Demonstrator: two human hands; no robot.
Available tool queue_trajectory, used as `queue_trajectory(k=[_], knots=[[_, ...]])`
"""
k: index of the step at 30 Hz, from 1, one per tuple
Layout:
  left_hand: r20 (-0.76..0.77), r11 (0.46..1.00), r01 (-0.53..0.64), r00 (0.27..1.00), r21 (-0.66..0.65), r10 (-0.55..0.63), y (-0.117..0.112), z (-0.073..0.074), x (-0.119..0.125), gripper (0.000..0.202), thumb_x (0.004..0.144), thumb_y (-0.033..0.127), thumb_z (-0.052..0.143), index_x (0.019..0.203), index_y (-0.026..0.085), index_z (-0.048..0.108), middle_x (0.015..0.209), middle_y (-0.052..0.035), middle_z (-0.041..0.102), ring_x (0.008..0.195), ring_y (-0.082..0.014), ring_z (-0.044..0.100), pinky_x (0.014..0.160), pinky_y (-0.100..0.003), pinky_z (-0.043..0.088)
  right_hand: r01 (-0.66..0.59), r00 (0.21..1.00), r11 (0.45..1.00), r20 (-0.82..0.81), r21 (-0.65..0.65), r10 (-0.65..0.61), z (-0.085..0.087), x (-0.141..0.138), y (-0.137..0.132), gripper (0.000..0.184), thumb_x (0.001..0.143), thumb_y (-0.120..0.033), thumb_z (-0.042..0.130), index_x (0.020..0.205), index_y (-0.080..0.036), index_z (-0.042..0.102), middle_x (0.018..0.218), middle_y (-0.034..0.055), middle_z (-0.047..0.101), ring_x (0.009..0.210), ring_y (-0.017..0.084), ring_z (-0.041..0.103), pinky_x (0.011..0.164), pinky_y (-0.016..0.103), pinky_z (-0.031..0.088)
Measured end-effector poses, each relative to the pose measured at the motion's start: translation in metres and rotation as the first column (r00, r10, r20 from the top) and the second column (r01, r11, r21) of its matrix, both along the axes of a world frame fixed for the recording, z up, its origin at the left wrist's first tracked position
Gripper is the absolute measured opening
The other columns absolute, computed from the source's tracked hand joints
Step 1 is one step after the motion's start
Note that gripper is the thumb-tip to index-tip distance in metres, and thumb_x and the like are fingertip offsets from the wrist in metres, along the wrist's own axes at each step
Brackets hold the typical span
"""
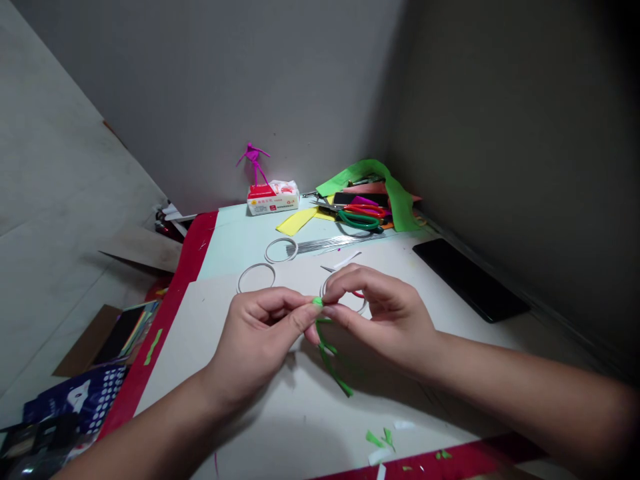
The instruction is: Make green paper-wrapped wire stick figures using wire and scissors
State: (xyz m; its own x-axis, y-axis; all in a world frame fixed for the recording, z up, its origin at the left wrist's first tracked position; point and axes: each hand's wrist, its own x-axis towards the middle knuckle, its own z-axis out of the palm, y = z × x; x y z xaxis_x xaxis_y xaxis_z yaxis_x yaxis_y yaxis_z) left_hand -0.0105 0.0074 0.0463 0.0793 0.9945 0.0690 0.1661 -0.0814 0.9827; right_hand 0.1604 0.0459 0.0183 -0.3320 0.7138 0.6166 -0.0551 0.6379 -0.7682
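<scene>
My left hand [265, 337] is closed, its thumb and fingers pinching a small green stick figure [330, 363] by its top end. Thin green limbs, looking wrapped in paper strip, hang down below the fingers. My right hand [383, 317] pinches the same green top end from the other side, with thumb and forefinger meeting there. The fingertips partly hide that end. Just behind the right hand lie a white roll of tape [363, 308] and a pointed tool with a red part, both mostly covered.
A magenta figure [254, 160] stands on a small box [273, 200] at the back. Scissors [360, 219], green strip [400, 200], yellow strip [296, 221] and wires [333, 244] lie nearby. Two rings [257, 267] are left of centre, a phone [470, 280] right, green scraps [375, 439] in front.
</scene>
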Motion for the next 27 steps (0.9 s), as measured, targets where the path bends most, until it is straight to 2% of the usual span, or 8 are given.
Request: queue_trajectory(k=[27], knots=[[0.026,1.000,-0.010,1.000,-0.016,0.011,0.0015,-0.0029,0.0007,0.012,0.079,0.019,0.068,0.068,0.018,0.072,0.053,0.0023,0.067,0.052,-0.0095,0.060,0.055,-0.019,0.049,0.006,1.000,1.000,-0.025,-0.005,-0.006,-0.0033,-0.0010,0.0002,0.012,0.080,-0.008,0.064,0.080,-0.020,0.060,0.075,0.0021,0.064,0.073,0.016,0.061,0.068,0.032,0.049]])
